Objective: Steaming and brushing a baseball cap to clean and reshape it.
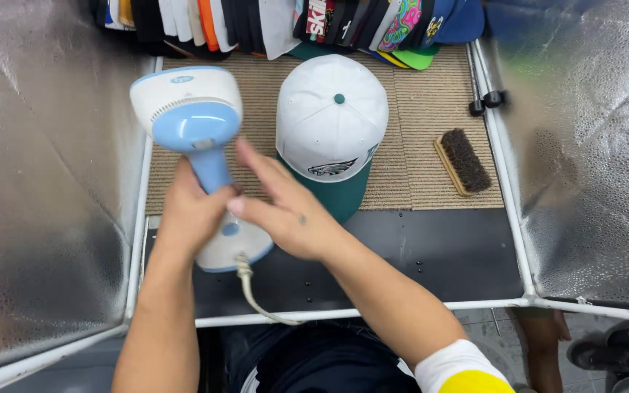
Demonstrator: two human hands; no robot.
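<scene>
Nearest: both forearms come in from the bottom edge. White-and-yellow sleeve cuff (460,367) on the right arm.

Left hand (187,218): grip clamped around the light-blue handle of a handheld garment steamer (194,135). The steamer is held off the surface, with the white-and-blue head above the grip and tipped away from the person, and the rounded white base just below the grip. A pale cord (252,295) leaves the base and drops toward the near frame rail.

Right hand (285,207): fingers apart and extended, closed on nothing. It crosses to the right side of the handle, fingertips close to the left hand's grip. Cannot tell whether they touch the handle.

Handling, as a judgement: the steamer is hard plastic, stiff, probably top-heavy and heavier if it holds water. The handle shaft is the sound place to hold it. The head may be hot, and the trailing cord may drag.

Just beyond the right hand: a white baseball cap (333,116) with a green button and green brim sits on a tan woven mat (409,145), brim toward the person. Soft crown, light, easily dented.

Farther right of the grip: a wooden-backed bristle brush (464,161) lies on the mat, well apart from the cap.

Under the hands: a dark surface (445,251) inside a white tube frame, with silver reflective panels (30,182) on both sides.

Farthest: a row of stacked caps (293,25), many colours, along the back edge.
</scene>
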